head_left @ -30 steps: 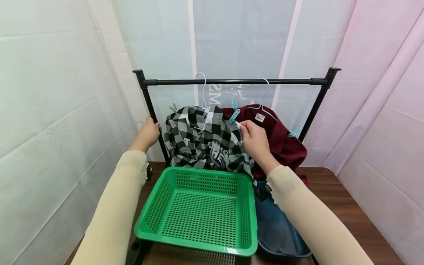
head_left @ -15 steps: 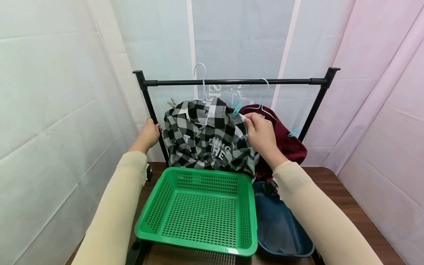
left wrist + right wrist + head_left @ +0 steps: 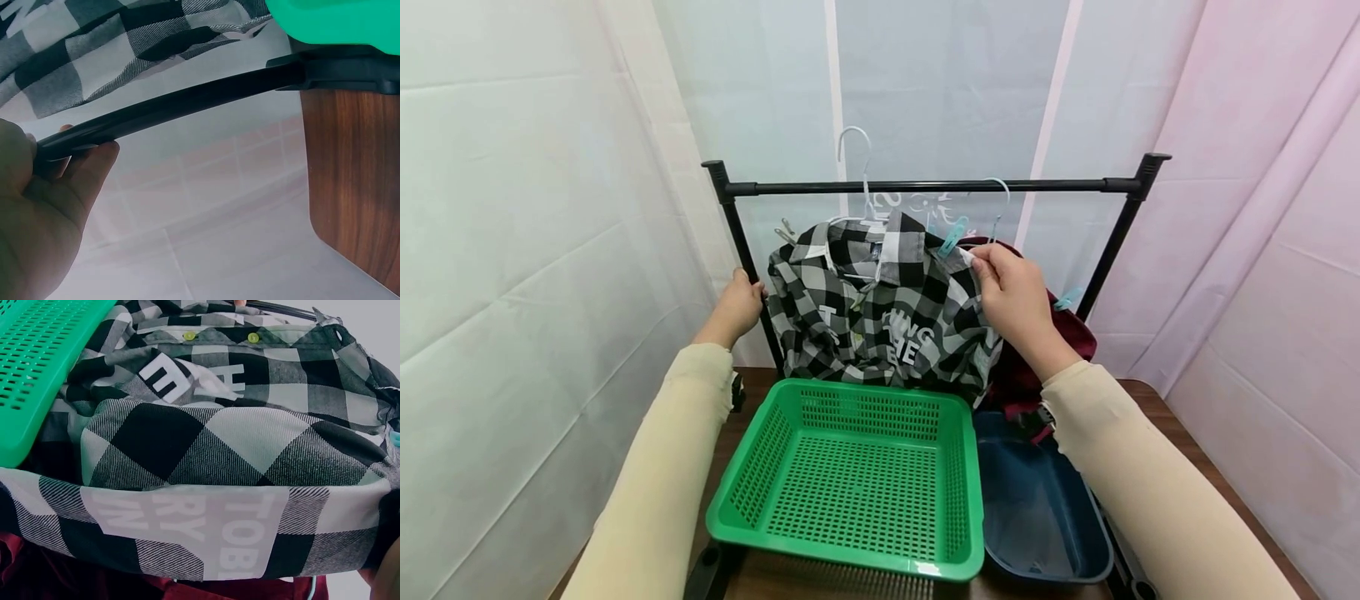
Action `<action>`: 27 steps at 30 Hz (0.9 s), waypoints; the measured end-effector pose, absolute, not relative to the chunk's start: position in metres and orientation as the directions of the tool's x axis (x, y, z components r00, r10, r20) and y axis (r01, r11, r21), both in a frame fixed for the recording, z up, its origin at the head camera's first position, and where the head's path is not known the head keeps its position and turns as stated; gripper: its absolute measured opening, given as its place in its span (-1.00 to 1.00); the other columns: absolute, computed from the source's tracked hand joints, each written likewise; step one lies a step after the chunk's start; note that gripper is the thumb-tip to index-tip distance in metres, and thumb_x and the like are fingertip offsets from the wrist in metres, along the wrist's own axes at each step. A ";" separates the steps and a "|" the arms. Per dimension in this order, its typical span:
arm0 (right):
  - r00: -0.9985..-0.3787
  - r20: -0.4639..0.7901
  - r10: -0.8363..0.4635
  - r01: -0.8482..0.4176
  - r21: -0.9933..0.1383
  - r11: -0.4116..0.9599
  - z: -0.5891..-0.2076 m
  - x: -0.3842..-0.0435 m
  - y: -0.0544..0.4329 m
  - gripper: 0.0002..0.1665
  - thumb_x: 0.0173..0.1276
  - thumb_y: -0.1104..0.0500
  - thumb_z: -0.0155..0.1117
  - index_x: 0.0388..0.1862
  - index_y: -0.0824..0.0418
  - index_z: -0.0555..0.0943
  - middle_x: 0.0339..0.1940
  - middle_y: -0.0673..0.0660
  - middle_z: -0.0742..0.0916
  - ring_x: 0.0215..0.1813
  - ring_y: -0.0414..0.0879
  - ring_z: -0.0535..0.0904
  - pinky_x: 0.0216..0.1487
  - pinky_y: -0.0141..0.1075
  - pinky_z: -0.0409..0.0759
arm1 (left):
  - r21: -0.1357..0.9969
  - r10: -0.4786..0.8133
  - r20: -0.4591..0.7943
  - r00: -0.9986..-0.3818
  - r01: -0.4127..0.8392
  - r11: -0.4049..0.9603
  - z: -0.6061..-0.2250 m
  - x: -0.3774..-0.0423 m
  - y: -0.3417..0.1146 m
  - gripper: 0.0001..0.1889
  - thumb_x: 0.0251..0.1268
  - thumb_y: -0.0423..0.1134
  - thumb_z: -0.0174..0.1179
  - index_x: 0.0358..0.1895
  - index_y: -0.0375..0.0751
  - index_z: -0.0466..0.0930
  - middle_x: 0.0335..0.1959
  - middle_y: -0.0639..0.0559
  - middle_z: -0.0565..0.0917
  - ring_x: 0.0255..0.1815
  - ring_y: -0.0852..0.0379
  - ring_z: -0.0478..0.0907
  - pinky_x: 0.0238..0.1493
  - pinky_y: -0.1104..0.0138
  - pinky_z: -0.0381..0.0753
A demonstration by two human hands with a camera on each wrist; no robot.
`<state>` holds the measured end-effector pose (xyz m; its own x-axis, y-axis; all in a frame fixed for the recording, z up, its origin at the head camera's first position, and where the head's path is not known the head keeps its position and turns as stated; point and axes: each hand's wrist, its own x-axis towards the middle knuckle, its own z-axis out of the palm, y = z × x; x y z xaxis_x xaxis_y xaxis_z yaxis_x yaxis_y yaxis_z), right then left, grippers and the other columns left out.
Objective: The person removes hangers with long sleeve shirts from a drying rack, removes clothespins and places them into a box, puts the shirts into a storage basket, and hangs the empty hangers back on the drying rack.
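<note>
- Head view: the right hand [image 3: 1018, 296] pinches the shoulder of a black-and-white checked shirt [image 3: 880, 308], thumb and fingers drawn narrow on the cloth; most of the shirt hangs left of those fingertips.
- What has just changed — over the last second that hand rose and shifted right, and the shirt came up with it.
- The white hanger [image 3: 869, 150], up and left of the right fingers, has climbed too: its hook tip now shows above the rail [image 3: 925, 187]. I judge the shirt is carried by the pinch, not the rail; whether the stem touches the rail I cannot tell.
- The left hand [image 3: 733, 308] has not moved; its fingers are curled round the rack's post [image 3: 737, 233], which looks like steadying.
- Just above and left of the right fingertips, a light-blue clip [image 3: 953, 237] sits at the shirt's shoulder.
- Behind the right hand hangs a maroon garment [image 3: 1071, 329], now more covered.
- Below the fingers — a green basket [image 3: 976, 500] and a blue basin [image 3: 1037, 517].
</note>
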<state>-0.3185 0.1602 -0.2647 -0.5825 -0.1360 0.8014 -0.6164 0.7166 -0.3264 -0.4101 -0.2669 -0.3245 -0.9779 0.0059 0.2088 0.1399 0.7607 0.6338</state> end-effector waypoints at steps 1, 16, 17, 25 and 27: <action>-0.576 0.805 -0.139 -0.619 -0.320 0.717 -0.264 -0.318 0.161 -0.76 0.62 0.15 0.13 0.01 0.24 0.69 -0.54 0.11 0.59 -0.57 -0.05 0.35 -0.45 -0.25 0.30 | 0.633 0.005 0.210 -0.978 0.140 0.762 -0.324 -0.410 -0.267 -0.59 0.74 -0.17 -0.37 0.31 -0.48 0.09 0.06 -0.36 0.53 -0.08 -0.19 0.48 -0.06 0.03 0.46; -0.550 0.832 -0.067 -0.604 -0.342 0.720 -0.238 -0.316 0.168 -0.71 0.64 0.14 0.10 -0.02 0.29 0.71 -0.52 0.17 0.63 -0.57 -0.11 0.30 -0.48 -0.35 0.21 | 0.646 0.042 0.210 -0.977 0.171 0.744 -0.326 -0.411 -0.272 -0.61 0.74 -0.15 -0.39 0.27 -0.45 0.13 0.22 -0.36 0.52 0.18 -0.28 0.50 0.09 -0.04 0.48; -0.551 0.832 -0.065 -0.603 -0.344 0.720 -0.236 -0.315 0.168 -0.71 0.64 0.14 0.10 -0.02 0.28 0.71 -0.53 0.16 0.62 -0.57 -0.10 0.30 -0.49 -0.36 0.21 | 0.649 0.044 0.210 -0.977 0.173 0.741 -0.327 -0.411 -0.272 -0.61 0.74 -0.15 -0.39 0.27 -0.45 0.13 0.24 -0.36 0.51 0.22 -0.29 0.49 0.12 -0.05 0.48; -0.553 0.832 -0.026 -0.579 -0.362 0.731 -0.217 -0.312 0.174 -0.71 0.63 0.13 0.11 -0.02 0.28 0.71 -0.49 0.17 0.62 -0.53 -0.12 0.32 -0.46 -0.37 0.22 | 0.656 0.048 0.227 -0.973 0.189 0.731 -0.329 -0.410 -0.270 -0.63 0.74 -0.17 -0.36 0.25 -0.46 0.15 0.23 -0.39 0.52 0.25 -0.31 0.50 0.16 -0.08 0.49; -0.545 0.838 -0.015 -0.574 -0.359 0.736 -0.211 -0.311 0.176 -0.71 0.63 0.13 0.11 -0.02 0.29 0.70 -0.48 0.18 0.62 -0.50 -0.10 0.34 -0.44 -0.38 0.23 | 0.655 0.048 0.231 -0.972 0.191 0.731 -0.329 -0.410 -0.268 -0.62 0.74 -0.16 -0.37 0.24 -0.46 0.15 0.22 -0.39 0.52 0.24 -0.31 0.51 0.14 -0.07 0.49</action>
